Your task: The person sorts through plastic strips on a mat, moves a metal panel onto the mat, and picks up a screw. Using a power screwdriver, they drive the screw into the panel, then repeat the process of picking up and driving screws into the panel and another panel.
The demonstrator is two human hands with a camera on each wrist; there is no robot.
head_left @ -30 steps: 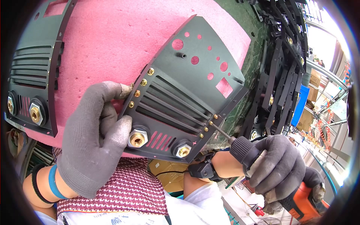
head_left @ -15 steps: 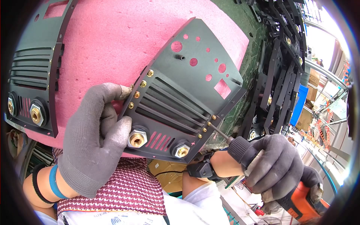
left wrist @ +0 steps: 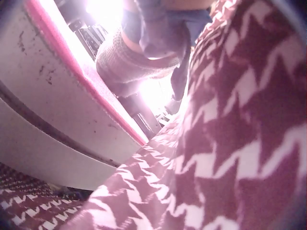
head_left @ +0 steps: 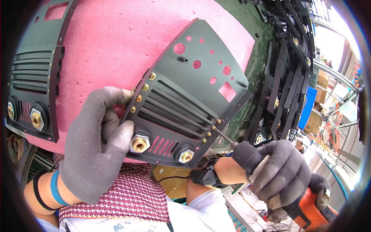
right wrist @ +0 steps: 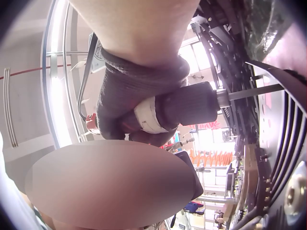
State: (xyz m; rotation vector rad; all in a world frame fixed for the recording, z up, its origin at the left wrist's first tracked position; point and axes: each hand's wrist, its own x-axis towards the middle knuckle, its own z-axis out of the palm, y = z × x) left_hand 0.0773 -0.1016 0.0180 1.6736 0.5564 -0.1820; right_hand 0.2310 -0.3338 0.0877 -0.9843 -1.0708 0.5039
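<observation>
A dark metal panel [head_left: 195,83] with slots and round holes lies tilted on pink foam [head_left: 112,46]. Gold screws [head_left: 138,98] run down both its sides, and two brass fittings [head_left: 139,144] sit along its lower edge. My gloved left hand [head_left: 94,145] grips the panel's left edge, thumb beside one fitting. In my gloved right hand [head_left: 284,170] is an orange and black power screwdriver [head_left: 311,210]. Its long bit [head_left: 225,136] meets the second screw from the top on the right side. The right wrist view shows the black chuck [right wrist: 194,103] and the bit reaching the panel.
A similar panel [head_left: 31,77] with brass fittings lies on the foam at the far left. Black metal parts [head_left: 288,77] are piled at the right, beyond a green surface [head_left: 258,58]. Shelving with boxes [head_left: 321,89] stands farther right.
The panel, both hands and the screwdriver have shifted slightly left in the head view. The bit stays at the same screw, and both hands keep their hold.
</observation>
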